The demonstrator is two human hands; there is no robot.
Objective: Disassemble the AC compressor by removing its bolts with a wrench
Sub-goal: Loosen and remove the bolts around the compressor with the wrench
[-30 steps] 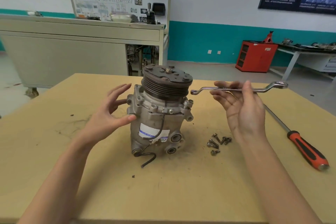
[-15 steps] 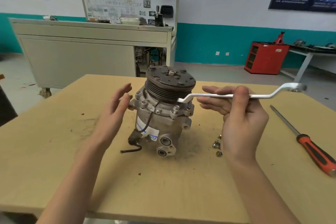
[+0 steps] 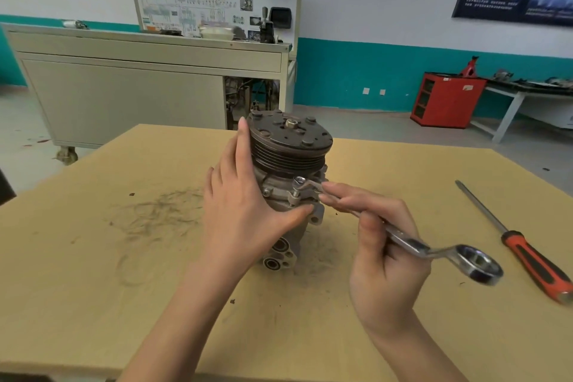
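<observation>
Two bare hands work on an AC compressor (image 3: 290,149) that stands upright at the middle of a tan table (image 3: 93,257), grooved pulley on top. The left hand (image 3: 245,211), which hovered clear of it half a second ago, now lies flat against the compressor's left side, fingers straight up along the pulley and thumb pressed across the front of the body. The right hand (image 3: 383,257) curls around the shank of a double ring wrench (image 3: 412,246), forefinger stretched along it. Earlier the wrench was held level beside the pulley; now its small ring sits over a bolt (image 3: 298,183) on the front flange. Its long axis slopes from that bolt down toward the viewer and right, with the large ring free beyond the hand. The left hand hides much of the compressor's lower body, and the bolt head is hard to make out inside the ring. Well apart on the right lies a screwdriver (image 3: 527,254), orange and black handle nearest, tip pointing away.
</observation>
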